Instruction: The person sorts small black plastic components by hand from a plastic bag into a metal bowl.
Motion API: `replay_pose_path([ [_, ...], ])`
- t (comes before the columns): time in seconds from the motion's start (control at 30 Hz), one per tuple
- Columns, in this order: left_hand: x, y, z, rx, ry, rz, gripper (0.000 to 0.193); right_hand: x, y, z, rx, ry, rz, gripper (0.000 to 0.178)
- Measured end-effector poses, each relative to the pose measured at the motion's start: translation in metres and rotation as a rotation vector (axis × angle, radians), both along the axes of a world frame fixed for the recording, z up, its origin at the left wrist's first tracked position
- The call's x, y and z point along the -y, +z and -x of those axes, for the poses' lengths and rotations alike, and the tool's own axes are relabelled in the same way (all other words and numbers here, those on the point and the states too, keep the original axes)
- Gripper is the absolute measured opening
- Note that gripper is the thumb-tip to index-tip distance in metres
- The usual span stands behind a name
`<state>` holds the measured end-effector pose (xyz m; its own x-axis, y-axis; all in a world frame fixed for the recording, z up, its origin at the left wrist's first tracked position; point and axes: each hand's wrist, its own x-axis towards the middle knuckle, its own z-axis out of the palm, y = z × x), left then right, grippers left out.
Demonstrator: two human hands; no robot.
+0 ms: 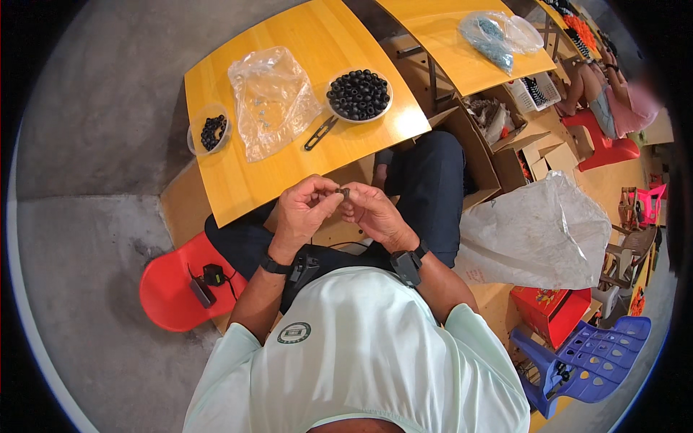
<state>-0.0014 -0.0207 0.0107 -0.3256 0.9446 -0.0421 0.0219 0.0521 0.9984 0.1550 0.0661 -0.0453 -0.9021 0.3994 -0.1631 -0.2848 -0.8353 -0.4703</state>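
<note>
My left hand (307, 209) and my right hand (374, 211) meet over my lap, just off the near edge of the yellow table (325, 43). Both hands are closed, pinching a small dark piece (344, 193) between their fingertips. Its exact kind is mostly hidden by the fingers. On the table, a white bowl holds many black bead-like rings (359, 95). Beside that bowl lies a flat black tool (320, 133), perhaps a small cutter. A clear plastic bag (271, 101) lies spread out in the middle, and a smaller tub (209, 131) with fewer black rings stands at the left.
A second table (433, 18) bears a bag of bluish pieces (491, 40). Cardboard boxes (469, 155) and a white sack (534, 234) are on my right. A red stool (170, 289) stands at my left, a blue chair (592, 361) at lower right. Another person (621, 101) sits far right.
</note>
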Motion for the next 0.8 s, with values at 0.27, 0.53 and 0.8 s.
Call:
replay_pose_path([
  [0.27, -0.001, 0.003, -0.002, -0.280, 0.013, -0.068, 0.012, 0.001, -0.004, 0.000, 0.044, -0.019, -0.032, 0.021],
  [0.53, -0.004, 0.004, -0.006, -0.539, 0.006, -0.147, 0.015, 0.002, -0.006, -0.002, 0.073, -0.035, -0.050, 0.024],
  [0.8, -0.005, 0.010, -0.004, -0.584, -0.048, -0.173, 0.016, 0.002, -0.004, -0.003, 0.025, -0.016, -0.055, 0.026],
])
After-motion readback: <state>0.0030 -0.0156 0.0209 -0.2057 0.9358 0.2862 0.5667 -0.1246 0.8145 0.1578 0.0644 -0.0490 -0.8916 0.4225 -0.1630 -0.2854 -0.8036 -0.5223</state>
